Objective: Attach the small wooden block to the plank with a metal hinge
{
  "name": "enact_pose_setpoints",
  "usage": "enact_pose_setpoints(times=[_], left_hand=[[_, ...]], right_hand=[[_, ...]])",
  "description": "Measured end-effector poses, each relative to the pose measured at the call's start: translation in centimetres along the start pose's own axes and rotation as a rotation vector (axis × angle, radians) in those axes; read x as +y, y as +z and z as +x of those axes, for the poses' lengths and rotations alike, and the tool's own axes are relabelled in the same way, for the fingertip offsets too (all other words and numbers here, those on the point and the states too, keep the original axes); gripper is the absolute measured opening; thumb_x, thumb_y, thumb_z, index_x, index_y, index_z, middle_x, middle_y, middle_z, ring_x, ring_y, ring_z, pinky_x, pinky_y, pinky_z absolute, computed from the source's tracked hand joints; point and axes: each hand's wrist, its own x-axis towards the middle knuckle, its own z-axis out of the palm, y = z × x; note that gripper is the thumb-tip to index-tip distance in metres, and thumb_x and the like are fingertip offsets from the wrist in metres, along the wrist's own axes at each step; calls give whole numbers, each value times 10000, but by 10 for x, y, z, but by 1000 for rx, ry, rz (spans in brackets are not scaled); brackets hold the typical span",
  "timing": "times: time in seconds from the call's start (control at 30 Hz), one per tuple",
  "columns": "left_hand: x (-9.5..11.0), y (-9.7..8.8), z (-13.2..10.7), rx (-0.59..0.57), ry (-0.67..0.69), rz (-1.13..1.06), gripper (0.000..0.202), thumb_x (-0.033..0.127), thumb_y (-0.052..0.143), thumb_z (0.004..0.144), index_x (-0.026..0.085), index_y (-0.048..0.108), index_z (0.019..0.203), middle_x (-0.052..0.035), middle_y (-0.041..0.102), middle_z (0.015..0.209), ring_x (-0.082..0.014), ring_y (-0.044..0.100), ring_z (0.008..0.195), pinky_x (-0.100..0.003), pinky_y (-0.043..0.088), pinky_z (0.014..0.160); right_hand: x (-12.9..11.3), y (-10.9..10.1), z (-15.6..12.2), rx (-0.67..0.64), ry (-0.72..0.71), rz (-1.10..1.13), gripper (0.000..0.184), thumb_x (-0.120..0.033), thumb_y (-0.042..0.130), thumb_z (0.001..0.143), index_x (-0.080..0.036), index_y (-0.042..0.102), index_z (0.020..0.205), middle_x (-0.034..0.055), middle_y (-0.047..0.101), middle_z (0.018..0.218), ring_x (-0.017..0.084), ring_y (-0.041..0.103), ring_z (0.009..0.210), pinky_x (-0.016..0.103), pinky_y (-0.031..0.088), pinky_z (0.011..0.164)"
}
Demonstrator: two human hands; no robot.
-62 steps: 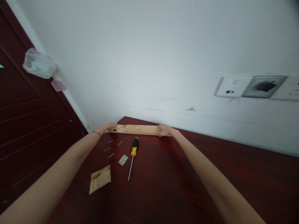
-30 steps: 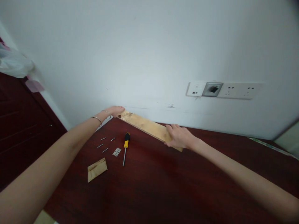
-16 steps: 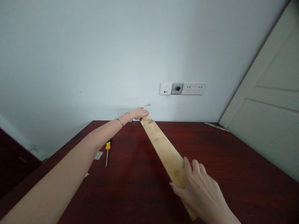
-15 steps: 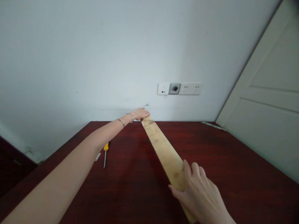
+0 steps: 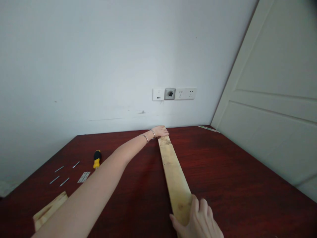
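A long pale wooden board (image 5: 174, 175) stretches across the dark red table, its far end close to the wall and its near end running out of the picture. At that far end, my left hand (image 5: 161, 131) grips the board with its fingers over the top. My right hand (image 5: 201, 220) holds the near part, thumb on the left edge and fingers over the right one. Two bracelets circle my left wrist. The board's underside is hidden, so I cannot tell whether it lies fully flat.
Left of my arm lie a yellow and black screwdriver (image 5: 97, 159), partly covered, a metal hinge (image 5: 84, 177), several screws (image 5: 64, 181) and a short wood piece (image 5: 51, 208). A thin strip (image 5: 208, 128) rests at the back right. Sockets (image 5: 185, 94) sit on the wall; a white door (image 5: 272, 86) stands right.
The board's far end has moved down and to the right along the wall, with both hands still gripping it. My view has shifted left, bringing screws and the short wood piece into sight.
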Motion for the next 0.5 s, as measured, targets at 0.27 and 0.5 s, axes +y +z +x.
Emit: enact_pose_setpoints(times=[0.27,0.5], left_hand=[[-4,20,11,-5,-22,6,218,47,478,838,233,531,937,-5,638,994,-118,553,961,-289,362,892],[-6,34,12,-12,-22,22,222,57,482,852,238,550,962,-1,645,1014,-113,558,976,-290,362,920]], right_hand=[[-2,15,7,-26,18,6,509,-464,651,669,-78,526,977,95,506,820,277,583,755,363,488,627],[7,31,12,-49,-24,71,521,-484,614,694,-83,530,1016,115,532,840,279,596,757,364,503,611]])
